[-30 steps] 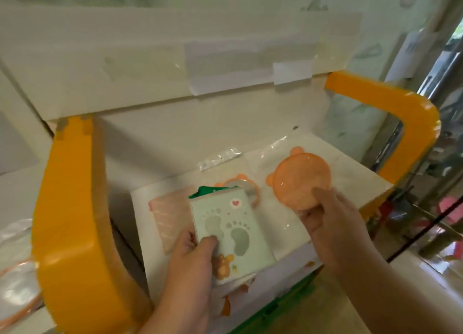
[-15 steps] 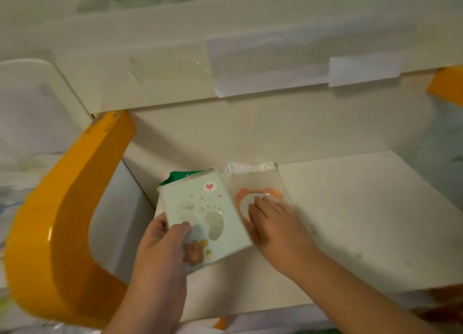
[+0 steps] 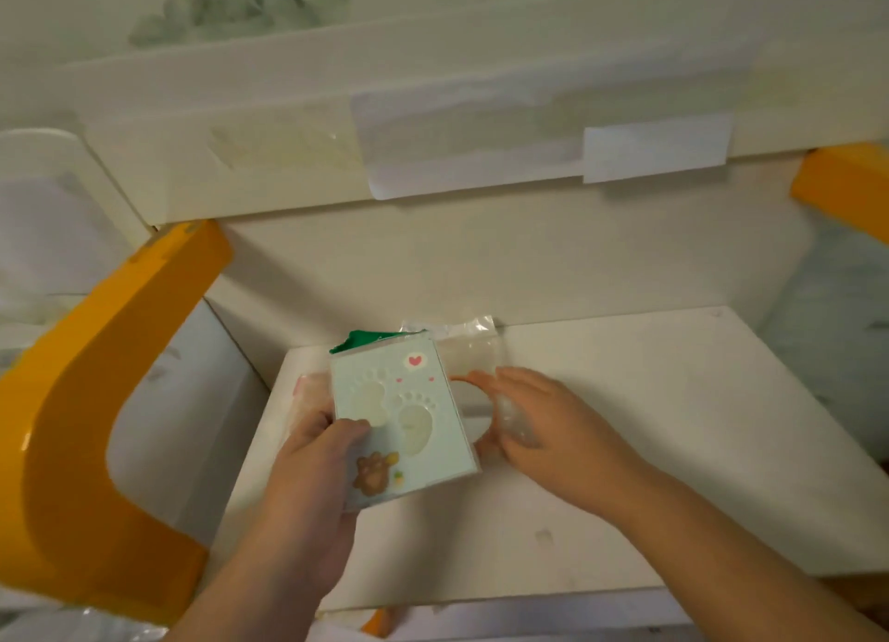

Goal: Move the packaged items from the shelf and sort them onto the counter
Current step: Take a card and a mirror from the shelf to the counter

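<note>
My left hand (image 3: pixel 308 487) grips a pale green box (image 3: pixel 404 415) printed with two footprints, a heart and a small bear, with something green behind its top edge. I hold it just above the left part of the white shelf (image 3: pixel 625 449). Right of the box, my right hand (image 3: pixel 553 429) is on a clear bag (image 3: pixel 474 352) with an orange ring inside. Fingers and thumb span the ring, and some plastic lies over the fingers. The box hides most of the ring. A pinkish packet (image 3: pixel 308 391) peeks out under the box at the left.
A thick orange curved frame (image 3: pixel 72 425) runs down the shelf's left side, and its other end (image 3: pixel 846 184) shows at the upper right. A white upper board (image 3: pixel 336 160) with taped paper overhangs the shelf. The shelf's right half is bare white surface.
The round orange bear-shaped lid my right hand held a second ago is out of view. That hand moved left onto the bagged ring and now closes around it. My view shifted left and closer.
</note>
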Demonstrator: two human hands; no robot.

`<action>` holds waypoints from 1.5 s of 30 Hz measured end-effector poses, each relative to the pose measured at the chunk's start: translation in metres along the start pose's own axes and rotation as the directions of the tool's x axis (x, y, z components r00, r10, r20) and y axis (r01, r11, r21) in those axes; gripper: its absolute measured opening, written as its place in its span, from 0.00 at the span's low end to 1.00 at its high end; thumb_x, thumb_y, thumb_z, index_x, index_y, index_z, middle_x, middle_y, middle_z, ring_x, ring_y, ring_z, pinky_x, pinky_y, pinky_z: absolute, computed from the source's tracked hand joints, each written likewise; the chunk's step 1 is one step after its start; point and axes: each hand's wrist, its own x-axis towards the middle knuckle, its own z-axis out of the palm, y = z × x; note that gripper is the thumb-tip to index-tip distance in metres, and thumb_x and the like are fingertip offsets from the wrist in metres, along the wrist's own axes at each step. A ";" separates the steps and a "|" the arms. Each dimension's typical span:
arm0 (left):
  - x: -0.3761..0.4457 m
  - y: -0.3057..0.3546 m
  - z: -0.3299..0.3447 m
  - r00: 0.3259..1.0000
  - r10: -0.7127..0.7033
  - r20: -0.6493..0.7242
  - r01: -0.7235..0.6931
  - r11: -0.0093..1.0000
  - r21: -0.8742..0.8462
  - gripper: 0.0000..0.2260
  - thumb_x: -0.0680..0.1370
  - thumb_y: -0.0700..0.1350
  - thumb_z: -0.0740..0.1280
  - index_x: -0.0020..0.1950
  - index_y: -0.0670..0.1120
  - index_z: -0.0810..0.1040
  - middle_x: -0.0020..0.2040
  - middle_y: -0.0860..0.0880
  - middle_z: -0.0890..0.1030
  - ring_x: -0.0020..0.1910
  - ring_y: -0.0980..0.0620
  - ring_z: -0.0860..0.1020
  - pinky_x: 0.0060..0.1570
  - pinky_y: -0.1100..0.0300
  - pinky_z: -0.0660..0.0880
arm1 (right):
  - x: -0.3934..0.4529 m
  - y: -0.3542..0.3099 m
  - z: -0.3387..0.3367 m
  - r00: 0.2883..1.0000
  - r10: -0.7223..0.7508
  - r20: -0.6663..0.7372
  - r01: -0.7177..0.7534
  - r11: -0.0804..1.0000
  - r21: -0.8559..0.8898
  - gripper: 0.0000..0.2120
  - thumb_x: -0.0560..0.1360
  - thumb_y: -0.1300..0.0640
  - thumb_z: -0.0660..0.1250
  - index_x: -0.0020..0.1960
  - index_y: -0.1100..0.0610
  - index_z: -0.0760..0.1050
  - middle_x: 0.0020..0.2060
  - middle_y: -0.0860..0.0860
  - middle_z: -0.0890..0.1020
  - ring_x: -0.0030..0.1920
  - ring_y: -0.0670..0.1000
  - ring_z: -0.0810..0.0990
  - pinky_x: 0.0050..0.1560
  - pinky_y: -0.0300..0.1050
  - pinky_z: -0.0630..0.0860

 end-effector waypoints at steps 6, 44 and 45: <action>0.017 -0.033 0.063 0.986 -0.075 0.151 0.055 0.989 0.135 0.11 0.79 0.31 0.59 0.55 0.42 0.78 0.49 0.40 0.86 0.41 0.44 0.85 0.34 0.53 0.80 | -0.046 0.049 -0.061 0.954 0.251 -0.166 -0.261 0.965 -0.040 0.20 0.76 0.49 0.67 0.67 0.47 0.73 0.64 0.41 0.74 0.64 0.44 0.74 0.64 0.42 0.71; -0.075 0.059 -0.047 0.593 0.673 0.443 -0.357 -0.274 0.893 0.24 0.76 0.53 0.61 0.69 0.45 0.75 0.68 0.47 0.76 0.70 0.46 0.71 0.71 0.52 0.65 | -0.020 -0.092 -0.039 0.992 -0.034 -0.122 0.031 0.999 -0.030 0.17 0.74 0.47 0.69 0.62 0.43 0.75 0.57 0.39 0.74 0.59 0.44 0.73 0.55 0.36 0.66; -0.080 0.069 -0.069 0.577 0.702 0.417 -0.335 -0.262 0.905 0.24 0.75 0.53 0.62 0.68 0.44 0.75 0.68 0.47 0.76 0.69 0.46 0.71 0.70 0.53 0.65 | -0.015 -0.111 -0.030 0.991 -0.070 -0.113 0.068 0.997 -0.026 0.17 0.74 0.46 0.69 0.62 0.43 0.74 0.57 0.38 0.74 0.58 0.43 0.73 0.54 0.36 0.66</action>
